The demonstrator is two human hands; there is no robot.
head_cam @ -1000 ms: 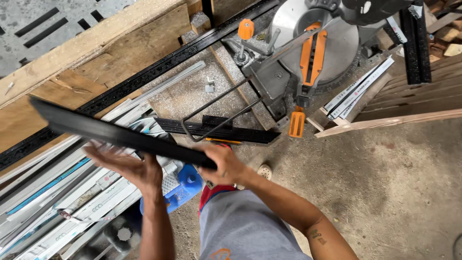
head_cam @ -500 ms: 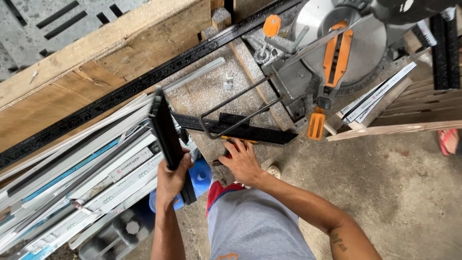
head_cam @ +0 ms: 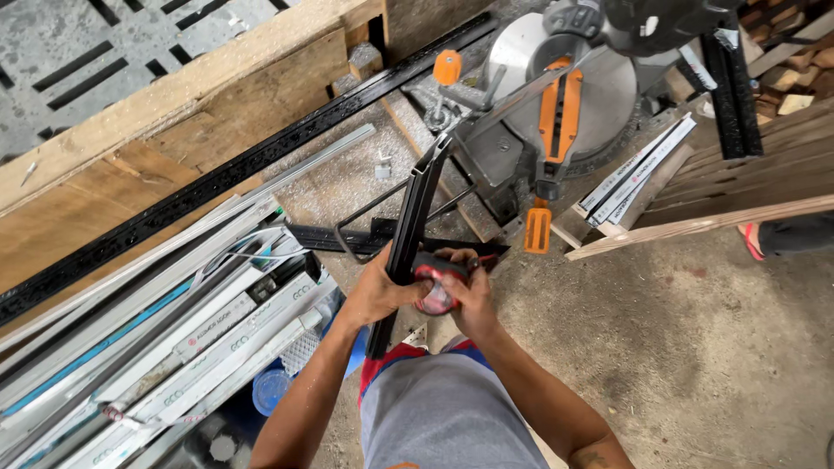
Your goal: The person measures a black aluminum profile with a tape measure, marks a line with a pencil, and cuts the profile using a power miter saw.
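A: Black bar (head_cam: pixel 417 213), one item: a long, dark metal length, channel-shaped as far as can be told. Location?

B: Held in front of the person's body, above the concrete floor (head_cam: pixel 695 347). Its long axis runs from near the waist up and away toward the saw (head_cam: pixel 565 113), leaning a little to the right at the far end. The far tip lies close to the orange knob (head_cam: pixel 447 67); whether it touches the saw's frame cannot be told.

A: Left hand (head_cam: pixel 375 291)?

B: Fingers closed around the bar's lower half, gripping it from the left side. Most of the bar's length extends beyond the grip, away from the body; a short end projects down toward the shorts (head_cam: pixel 443 408).

A: Right hand (head_cam: pixel 465 291)?

B: Fingers curled about a small red and black object (head_cam: pixel 437 282), possibly a tape measure, though it is too covered to be sure. It sits just right of the bar, touching it or very nearly. Both hands are about level on the bar, the left one on it, the right one beside it.

A: Surroundings?

B: White and silver strips (head_cam: pixel 174 339), stacked in a long bundle at the left, running roughly parallel to a wooden beam (head_cam: pixel 174 113). Black perforated rail (head_cam: pixel 217 187) along that beam. Blue container (head_cam: pixel 271 391) at floor level under the bundle. Short white offcuts (head_cam: pixel 638 165) right of the saw, resting on wooden planks (head_cam: pixel 738 187). Someone's foot in a red sandal (head_cam: pixel 754 239) at the right edge.
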